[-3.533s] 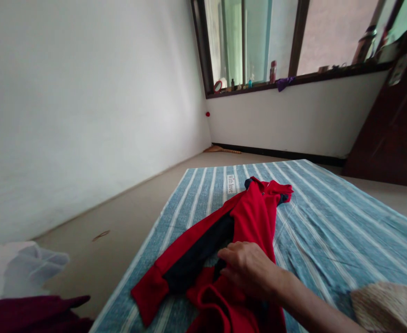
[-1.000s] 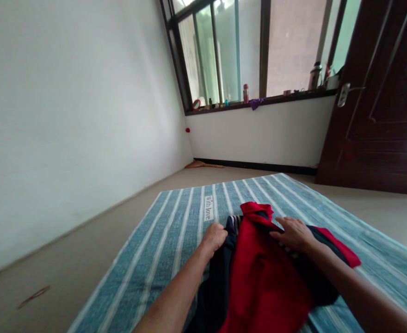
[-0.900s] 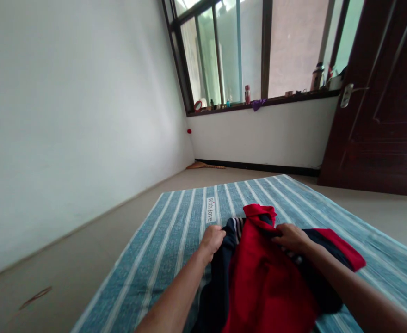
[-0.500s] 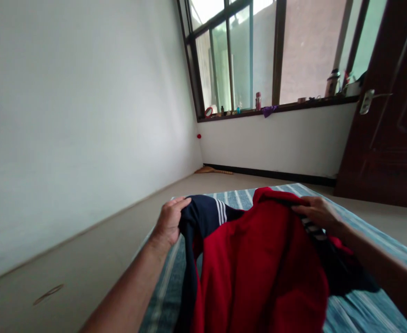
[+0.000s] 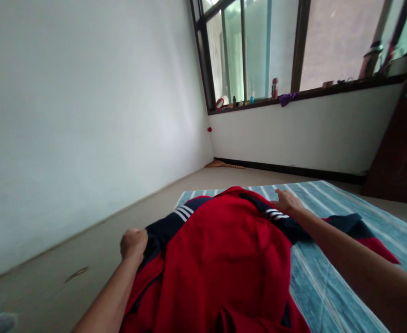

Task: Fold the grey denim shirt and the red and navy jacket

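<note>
A red jacket (image 5: 224, 249) with navy shoulders and white stripes lies spread over a blue striped cloth (image 5: 314, 277). Its right-hand sleeve stretches out across the cloth. My left hand (image 5: 134, 243) is closed on the navy sleeve at the jacket's left side. Near the right shoulder stripes, my right hand (image 5: 287, 202) has its fingers apart, just above or at the edge of the fabric; whether it touches is unclear.
A windowsill (image 5: 307, 95) holds a pink bottle (image 5: 274, 88), a purple cloth (image 5: 287, 99), a round red mirror (image 5: 219, 103) and a flask (image 5: 370, 60). A broom (image 5: 224, 164) lies on the floor by the corner. A dark door (image 5: 397, 162) stands at the right.
The jacket has come down from a raised hold and now lies flatter on the cloth. My left hand has moved left and lower; my right hand has let go. The view has shifted right to left.
</note>
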A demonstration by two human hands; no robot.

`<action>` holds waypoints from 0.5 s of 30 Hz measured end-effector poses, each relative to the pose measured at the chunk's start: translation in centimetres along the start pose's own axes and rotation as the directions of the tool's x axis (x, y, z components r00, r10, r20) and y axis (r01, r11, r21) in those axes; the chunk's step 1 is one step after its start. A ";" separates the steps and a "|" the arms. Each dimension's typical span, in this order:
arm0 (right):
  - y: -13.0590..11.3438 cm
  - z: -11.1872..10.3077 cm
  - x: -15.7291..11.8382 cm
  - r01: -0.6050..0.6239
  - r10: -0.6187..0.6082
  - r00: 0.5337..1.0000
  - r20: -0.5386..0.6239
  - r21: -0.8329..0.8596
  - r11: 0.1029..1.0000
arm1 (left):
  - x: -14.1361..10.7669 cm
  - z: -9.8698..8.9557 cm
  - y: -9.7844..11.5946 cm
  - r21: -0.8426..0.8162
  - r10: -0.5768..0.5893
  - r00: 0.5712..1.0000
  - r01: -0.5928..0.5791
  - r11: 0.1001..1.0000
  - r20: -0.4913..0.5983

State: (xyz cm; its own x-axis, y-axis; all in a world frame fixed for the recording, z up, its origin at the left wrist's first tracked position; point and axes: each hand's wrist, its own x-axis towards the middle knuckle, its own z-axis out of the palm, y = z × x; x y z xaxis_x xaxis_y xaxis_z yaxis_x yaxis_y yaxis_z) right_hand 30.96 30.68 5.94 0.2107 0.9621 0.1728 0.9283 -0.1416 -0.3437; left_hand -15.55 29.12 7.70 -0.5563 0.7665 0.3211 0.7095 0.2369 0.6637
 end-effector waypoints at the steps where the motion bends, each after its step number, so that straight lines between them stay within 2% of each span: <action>1: -0.2 1.0 -0.6 0.027 -0.026 0.999 0.035 -0.029 0.999 | -0.6 0.6 -1.2 0.041 -0.030 1.000 0.029 0.999 0.011; 3: -0.3 2.3 -1.8 0.080 -0.072 0.993 0.094 -0.079 0.994 | -1.7 1.2 -2.6 0.102 -0.046 0.998 0.043 0.994 0.035; 6: 0.9 3.0 -3.0 0.094 -0.074 0.987 0.139 -0.138 0.986 | -3.0 0.8 -3.5 0.174 0.004 0.996 -0.019 0.985 0.089; 9: 3.5 2.7 -3.1 -0.006 0.035 0.989 0.141 -0.201 0.980 | -4.3 -0.2 -4.5 0.179 0.020 0.991 -0.044 0.983 0.133; 12: 6.8 2.3 -3.2 -0.104 0.143 0.977 0.158 -0.230 0.968 | -6.3 -1.5 -6.3 0.146 0.046 0.990 -0.065 0.987 0.130; 15: 9.8 1.9 -3.8 -0.069 0.111 0.975 0.194 -0.213 0.975 | -9.4 -3.2 -8.1 0.129 0.114 0.983 -0.133 0.983 0.143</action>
State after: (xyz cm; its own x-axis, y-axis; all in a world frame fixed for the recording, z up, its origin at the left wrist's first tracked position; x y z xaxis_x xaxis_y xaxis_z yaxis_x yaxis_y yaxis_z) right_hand 38.65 26.05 0.20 0.2495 0.9671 -0.0490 0.9555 -0.2541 -0.1500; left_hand -17.46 18.11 1.52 -0.4040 0.8659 0.2951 0.8271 0.2079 0.5222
